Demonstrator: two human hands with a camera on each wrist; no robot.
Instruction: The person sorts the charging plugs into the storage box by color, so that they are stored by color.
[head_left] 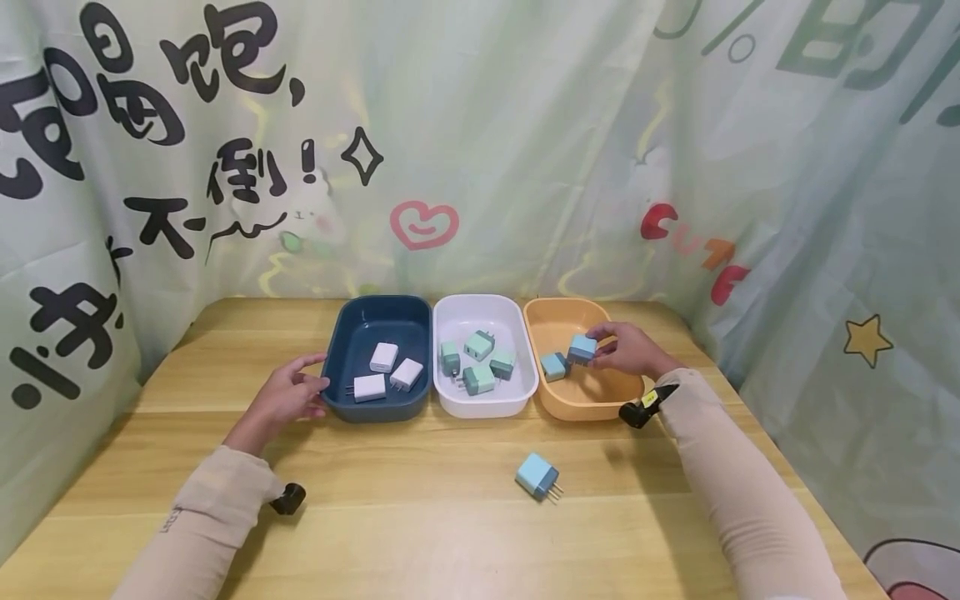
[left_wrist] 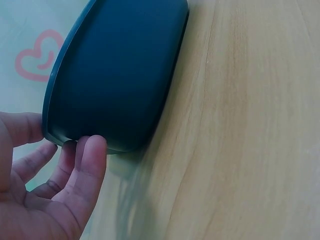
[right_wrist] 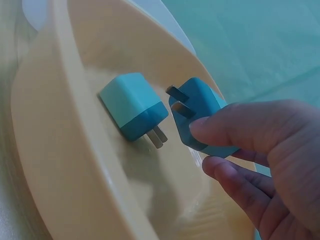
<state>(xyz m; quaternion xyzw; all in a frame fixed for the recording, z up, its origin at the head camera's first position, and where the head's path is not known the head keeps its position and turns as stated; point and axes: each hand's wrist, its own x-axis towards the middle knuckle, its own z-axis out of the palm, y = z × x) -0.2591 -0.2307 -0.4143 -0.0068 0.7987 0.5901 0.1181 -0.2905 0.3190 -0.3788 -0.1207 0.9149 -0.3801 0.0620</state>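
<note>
My right hand (head_left: 628, 348) pinches a two-tone blue charger plug (head_left: 582, 349) between thumb and fingers, over the orange bin (head_left: 588, 407). In the right wrist view, the held plug's two metal prongs point away from the hand. Another blue charger plug (right_wrist: 133, 106) sits inside that bin, its prongs towards the near wall. At the left, my left hand (head_left: 288, 392) grips the rim of the dark blue bin (head_left: 378, 411) at its side, its lower fingers (left_wrist: 92, 160) against the outer wall. A third blue charger plug (head_left: 537, 476) lies on the table in front of the bins.
Three white charger plugs (head_left: 384, 357) lie in the dark blue bin. Between the outer bins, a white bin (head_left: 486, 406) holds several mint-green charger plugs (head_left: 478, 380). The bins stand in a row at the back of the wooden table (head_left: 420, 517), before a printed curtain (head_left: 510, 150).
</note>
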